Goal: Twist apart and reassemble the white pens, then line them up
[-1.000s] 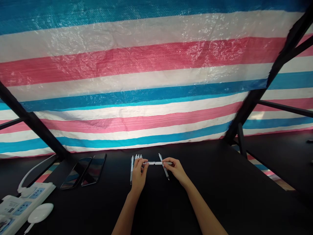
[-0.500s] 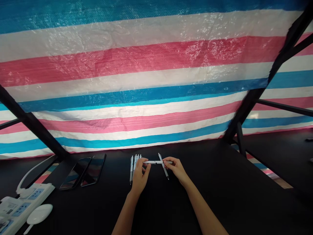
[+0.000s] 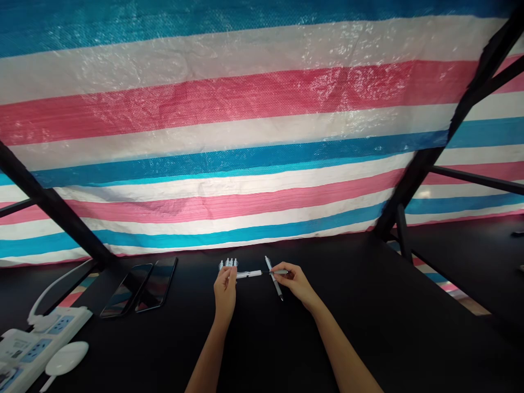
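My left hand (image 3: 225, 285) is closed on the white barrel (image 3: 249, 274) of a pen held level above the table. In my right hand (image 3: 295, 281), thumb and fingers pinch the pen's grey front section (image 3: 281, 272). A thin dark piece, perhaps the refill, shows between the two parts. Behind and below lies another white and grey pen (image 3: 274, 281), slanted on the table, its tip toward me. Several white pens (image 3: 230, 262) stand side by side just beyond my left hand, which hides most of their length.
Two dark phones (image 3: 156, 285) lie to the left on the black table (image 3: 262, 344). Farther left are a white power strip (image 3: 36, 338) and a round white charger (image 3: 66, 357). A striped tarp (image 3: 229, 207) hangs behind, between black frame bars (image 3: 413, 174).
My left hand has shifted left and turned, drawing the white barrel away from the grey front section. A thin dark piece now shows between them. My right hand has barely moved.
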The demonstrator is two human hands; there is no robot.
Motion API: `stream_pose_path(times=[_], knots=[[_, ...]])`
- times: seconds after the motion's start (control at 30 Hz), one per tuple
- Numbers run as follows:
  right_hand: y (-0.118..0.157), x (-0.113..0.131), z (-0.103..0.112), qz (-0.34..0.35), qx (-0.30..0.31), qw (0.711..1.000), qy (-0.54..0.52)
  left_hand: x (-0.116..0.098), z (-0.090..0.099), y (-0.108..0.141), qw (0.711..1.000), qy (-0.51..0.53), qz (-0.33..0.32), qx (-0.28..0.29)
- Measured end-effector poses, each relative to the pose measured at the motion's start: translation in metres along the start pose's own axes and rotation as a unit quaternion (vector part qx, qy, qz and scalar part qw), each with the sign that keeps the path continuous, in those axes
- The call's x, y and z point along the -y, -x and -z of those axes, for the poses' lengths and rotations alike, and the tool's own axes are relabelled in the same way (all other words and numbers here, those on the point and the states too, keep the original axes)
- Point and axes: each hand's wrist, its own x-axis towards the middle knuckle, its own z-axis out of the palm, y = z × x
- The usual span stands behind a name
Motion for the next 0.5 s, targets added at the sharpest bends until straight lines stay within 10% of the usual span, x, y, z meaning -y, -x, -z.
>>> stream_pose_path(times=[0.5], knots=[[0.001, 0.000, 0.017, -0.016, -0.017, 1.000, -0.004, 0.005, 0.012, -0.008, 0.999, 0.017, 0.035, -0.029]])
